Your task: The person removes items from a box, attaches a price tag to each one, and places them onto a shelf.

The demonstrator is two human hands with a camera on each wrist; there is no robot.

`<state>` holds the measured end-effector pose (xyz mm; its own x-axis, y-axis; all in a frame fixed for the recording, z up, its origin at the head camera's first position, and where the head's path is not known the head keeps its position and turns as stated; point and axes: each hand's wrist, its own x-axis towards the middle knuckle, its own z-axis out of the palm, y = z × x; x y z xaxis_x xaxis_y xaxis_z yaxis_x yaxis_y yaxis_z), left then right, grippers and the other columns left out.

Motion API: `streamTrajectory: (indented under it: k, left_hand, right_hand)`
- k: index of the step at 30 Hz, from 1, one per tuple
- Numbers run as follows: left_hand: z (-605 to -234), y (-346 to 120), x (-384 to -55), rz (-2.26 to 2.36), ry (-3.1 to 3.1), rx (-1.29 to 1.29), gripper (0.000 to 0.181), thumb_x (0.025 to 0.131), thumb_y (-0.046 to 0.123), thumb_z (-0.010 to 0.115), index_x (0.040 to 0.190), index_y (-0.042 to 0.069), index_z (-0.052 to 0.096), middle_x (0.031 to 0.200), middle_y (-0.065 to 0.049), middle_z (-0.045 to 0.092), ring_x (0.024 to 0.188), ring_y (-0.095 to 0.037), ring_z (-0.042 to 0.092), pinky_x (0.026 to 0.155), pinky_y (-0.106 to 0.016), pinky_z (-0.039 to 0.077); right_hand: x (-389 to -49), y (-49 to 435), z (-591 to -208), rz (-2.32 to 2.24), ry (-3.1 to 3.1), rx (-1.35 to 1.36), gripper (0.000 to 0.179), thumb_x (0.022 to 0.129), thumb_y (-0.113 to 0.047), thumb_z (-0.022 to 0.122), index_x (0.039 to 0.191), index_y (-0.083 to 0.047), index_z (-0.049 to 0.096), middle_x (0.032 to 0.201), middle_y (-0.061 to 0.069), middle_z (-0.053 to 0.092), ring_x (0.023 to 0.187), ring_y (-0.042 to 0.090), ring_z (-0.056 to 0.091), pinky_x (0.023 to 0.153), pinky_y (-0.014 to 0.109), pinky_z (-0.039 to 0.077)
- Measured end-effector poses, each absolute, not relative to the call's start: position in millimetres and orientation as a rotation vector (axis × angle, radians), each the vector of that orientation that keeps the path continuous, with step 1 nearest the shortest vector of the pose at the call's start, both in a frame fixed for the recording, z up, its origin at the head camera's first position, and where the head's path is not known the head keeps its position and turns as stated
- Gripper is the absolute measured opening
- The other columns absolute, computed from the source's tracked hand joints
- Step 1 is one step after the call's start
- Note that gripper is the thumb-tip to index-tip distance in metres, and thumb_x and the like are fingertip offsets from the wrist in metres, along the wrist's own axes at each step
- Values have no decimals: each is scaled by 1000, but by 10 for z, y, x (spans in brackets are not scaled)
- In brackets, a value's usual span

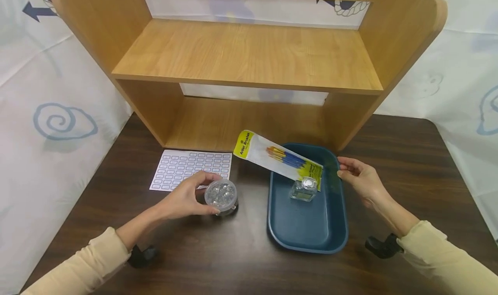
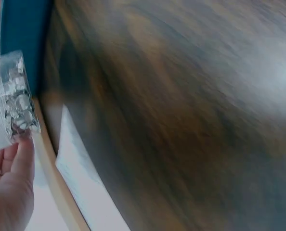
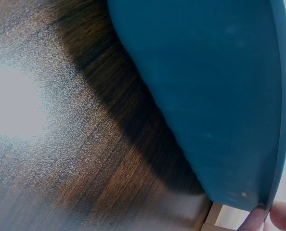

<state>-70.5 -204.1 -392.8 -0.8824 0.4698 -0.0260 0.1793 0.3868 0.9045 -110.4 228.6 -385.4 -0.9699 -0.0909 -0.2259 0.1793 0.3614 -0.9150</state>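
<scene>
My left hand [image 1: 188, 197] grips a round clear plastic container [image 1: 221, 194] by its side, over the table left of the blue tray. Silvery pieces show through its wall in the left wrist view. At the tray's right side, my right hand [image 1: 362, 179] pinches the rim of the blue tray [image 1: 301, 232] between thumb and fingers; the right wrist view shows the tray's outer wall [image 3: 205, 86] and the fingertips at its edge. Inside the tray stands a small glass bottle [image 1: 303, 191] with a silver cap. A packet of artist brushes [image 1: 264, 157] leans across the tray's far left rim.
A white sheet of blue-framed labels [image 1: 171, 169] lies on the dark wooden table [image 1: 249, 264] behind my left hand. Along the back stands a two-level wooden shelf [image 1: 249, 57], its front base close to the tray's far end. Patterned white cloth [image 1: 62, 83] hangs around the table.
</scene>
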Motion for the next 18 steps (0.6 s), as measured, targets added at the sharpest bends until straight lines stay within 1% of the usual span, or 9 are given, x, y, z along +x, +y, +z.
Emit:
streamTrajectory:
  k: [4, 8, 12, 18]
  left_hand:
    - [-3979, -2120, -705, 1451, 2351, 619, 73, 61, 17, 89, 122, 4, 51, 119, -7, 53, 114, -27, 53, 95, -35, 47]
    - [-4003, -2179, -698, 1405, 2338, 672, 73, 62, 18, 88, 122, 4, 50, 120, -7, 52, 114, -27, 54, 95, -35, 48]
    - [-4003, -2227, -685, 1355, 2357, 699, 72, 62, 20, 89, 122, 5, 51, 120, -6, 54, 113, -25, 54, 95, -35, 47]
    - [-4014, -2296, -693, 1338, 2330, 699, 72, 63, 19, 88, 122, 7, 50, 120, -5, 53, 113, -25, 53, 96, -39, 47]
  right_hand:
    - [-1103, 2288, -3856, -1646, 2384, 84, 49, 94, -7, 54, 138, 8, 38, 100, -7, 51, 89, -3, 49, 78, 7, 43]
    - [-1100, 2284, -3856, -1635, 2392, 92, 49, 94, -7, 54, 137, 8, 38, 100, -6, 51, 88, -2, 48, 77, 7, 43]
    - [-1101, 2286, -3862, -1651, 2401, 85, 48, 93, -6, 54, 136, 9, 39, 97, -9, 52, 87, -2, 48, 76, 7, 43]
    - [-1103, 2284, -3874, -1662, 2398, 80, 48, 93, -5, 55, 136, 10, 38, 96, -10, 51, 87, -2, 48, 76, 7, 44]
